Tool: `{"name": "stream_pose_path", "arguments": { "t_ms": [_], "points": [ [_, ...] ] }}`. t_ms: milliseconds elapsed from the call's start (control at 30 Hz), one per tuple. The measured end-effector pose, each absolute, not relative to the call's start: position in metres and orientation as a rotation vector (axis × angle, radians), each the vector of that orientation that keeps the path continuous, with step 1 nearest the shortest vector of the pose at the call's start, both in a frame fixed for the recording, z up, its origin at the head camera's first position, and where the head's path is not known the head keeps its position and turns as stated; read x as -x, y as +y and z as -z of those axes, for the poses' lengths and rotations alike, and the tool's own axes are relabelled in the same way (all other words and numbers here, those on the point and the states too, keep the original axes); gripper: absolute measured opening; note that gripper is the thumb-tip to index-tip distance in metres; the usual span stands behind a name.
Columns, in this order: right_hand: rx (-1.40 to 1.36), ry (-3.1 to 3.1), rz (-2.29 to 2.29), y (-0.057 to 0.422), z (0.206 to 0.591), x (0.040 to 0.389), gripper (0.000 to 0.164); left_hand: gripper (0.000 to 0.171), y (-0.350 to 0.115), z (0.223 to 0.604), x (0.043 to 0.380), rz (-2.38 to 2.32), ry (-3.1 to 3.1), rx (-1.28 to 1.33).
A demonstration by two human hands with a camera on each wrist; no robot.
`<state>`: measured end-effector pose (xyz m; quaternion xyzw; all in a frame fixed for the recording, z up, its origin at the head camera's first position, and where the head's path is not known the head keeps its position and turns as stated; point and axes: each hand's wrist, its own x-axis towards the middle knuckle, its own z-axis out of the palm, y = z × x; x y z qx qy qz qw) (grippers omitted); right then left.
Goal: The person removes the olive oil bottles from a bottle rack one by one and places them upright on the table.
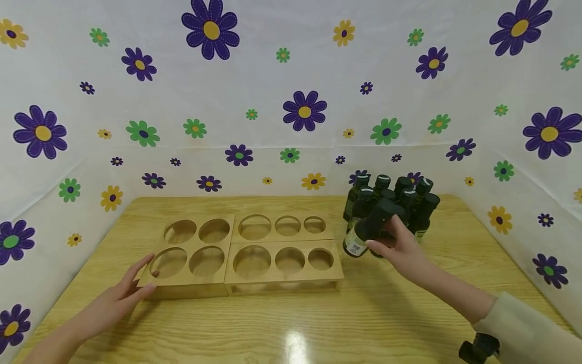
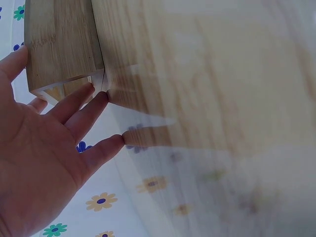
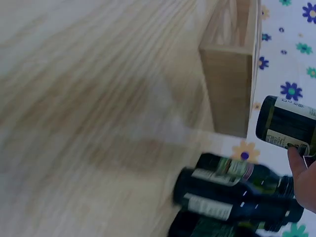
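My right hand (image 1: 404,253) pinches the dark neck of a green glass bottle (image 1: 355,243), tilted and raised at the front of a bottle cluster. In the right wrist view, this bottle (image 3: 286,123) has pale labels, and a fingertip touches its side. To the left stands a wooden rack (image 1: 191,291) with round holes. My left hand (image 1: 113,303) rests at its front left corner, thumb at the front edge and fingers along the side. The left wrist view shows those fingers loosely extended, some touching the tabletop.
Several dark-capped bottles (image 1: 423,220) stand close together at the back right of the wooden table (image 1: 254,333). A second wooden rack section (image 1: 284,275), with holes of different sizes, adjoins the first on its right. A flower-patterned cloth (image 1: 254,65) surrounds the table's back and sides.
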<state>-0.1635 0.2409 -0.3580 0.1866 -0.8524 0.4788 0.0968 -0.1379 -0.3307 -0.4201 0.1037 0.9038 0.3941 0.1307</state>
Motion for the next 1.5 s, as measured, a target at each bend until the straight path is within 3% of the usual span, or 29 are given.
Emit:
{"name": "stream_pose_path", "arguments": {
  "t_ms": [400,667,1067,1500],
  "points": [
    [-0.561,-2.553,-1.283,0.309,0.377,0.145,0.063,0.070,-0.330,0.416,0.140,-1.165,2.620,-0.324],
    [-0.496,-2.607,-1.135,0.332,0.384,0.147,0.062,0.070,-0.329,0.415,0.139,-1.184,2.596,-0.316],
    [-0.320,-2.646,-1.100,0.340,0.399,0.168,0.052,0.070,-0.326,0.419,0.136,-1.184,2.567,-0.286],
    [-0.231,-2.672,-1.117,0.332,0.404,0.180,0.055,0.069,-0.328,0.416,0.137,-1.168,2.598,-0.279]
  ]
}}
